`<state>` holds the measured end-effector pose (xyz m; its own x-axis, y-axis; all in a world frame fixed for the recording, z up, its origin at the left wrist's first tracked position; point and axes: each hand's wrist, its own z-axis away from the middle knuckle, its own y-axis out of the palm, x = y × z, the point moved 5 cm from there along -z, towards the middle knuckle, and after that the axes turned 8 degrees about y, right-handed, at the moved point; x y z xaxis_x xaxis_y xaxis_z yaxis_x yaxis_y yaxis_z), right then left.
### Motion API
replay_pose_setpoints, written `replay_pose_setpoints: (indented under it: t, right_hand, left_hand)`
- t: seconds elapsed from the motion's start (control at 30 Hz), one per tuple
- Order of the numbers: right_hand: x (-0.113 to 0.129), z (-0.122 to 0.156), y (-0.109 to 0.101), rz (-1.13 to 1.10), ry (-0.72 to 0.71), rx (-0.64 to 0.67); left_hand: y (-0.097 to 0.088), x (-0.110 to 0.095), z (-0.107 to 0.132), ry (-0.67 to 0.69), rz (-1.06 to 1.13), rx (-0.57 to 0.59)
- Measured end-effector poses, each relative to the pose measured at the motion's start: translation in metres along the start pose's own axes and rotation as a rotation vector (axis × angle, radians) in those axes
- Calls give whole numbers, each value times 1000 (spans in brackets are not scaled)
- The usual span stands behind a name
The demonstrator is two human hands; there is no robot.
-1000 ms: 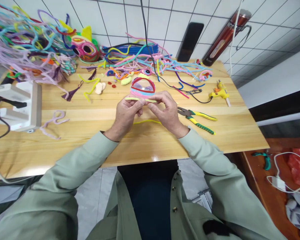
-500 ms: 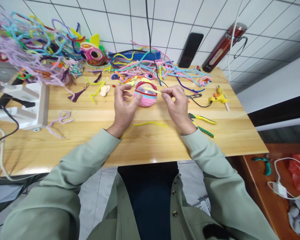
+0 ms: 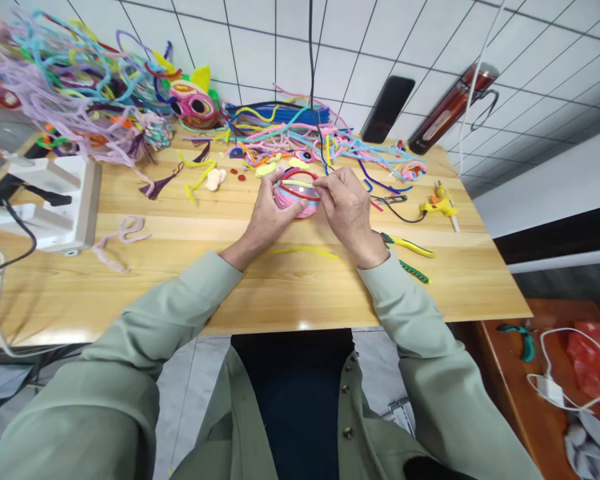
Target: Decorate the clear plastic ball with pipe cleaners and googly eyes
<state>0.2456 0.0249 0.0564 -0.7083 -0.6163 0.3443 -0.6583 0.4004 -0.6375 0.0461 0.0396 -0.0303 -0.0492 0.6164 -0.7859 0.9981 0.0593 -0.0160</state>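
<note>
A round pink form wrapped in pipe cleaner [image 3: 286,200], with a red loop and a pale blue band around a clear opening, rests on the table. My left hand [image 3: 271,212] is closed around its left side, thumb along the front. Between my right hand's [image 3: 349,205] thumb and fingers is the end of a short pale yellow pipe cleaner [image 3: 296,183], which lies across the opening inside the red loop. Another yellow pipe cleaner [image 3: 307,249] lies in front of the form. Pliers with yellow and green handles [image 3: 411,247] lie beside my right wrist, partly hidden.
A yellow glue gun [image 3: 439,205] with a black cord sits at right. Behind are a heap of pipe cleaners [image 3: 75,100], a colourful fish-like figure [image 3: 196,105], a phone [image 3: 387,109] and a red thermos [image 3: 453,110]. A white power strip [image 3: 86,207] stands at left.
My left hand has closed onto the form's left side. My right hand has moved inward, bringing the pale yellow pipe cleaner over the opening. The view has shifted slightly.
</note>
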Motion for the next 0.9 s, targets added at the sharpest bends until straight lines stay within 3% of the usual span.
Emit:
replay_pose_setpoints:
  t: [0.27,0.47,0.63,0.9]
  right_hand:
    - [6,6,-4,52,-55,-32]
    - [5,9,1,-32,12,15]
    - [-6,8,-1,-212,150,68]
    - [-37,13,6,-605,573,170]
  left_hand:
    - [-4,-10,-2,-164,47,-43]
    - [-11,6,-8,-175,88,-117]
    - [-15,17,-8,-242,180,-130]
    - [-13,6,-9,-236,214,-153]
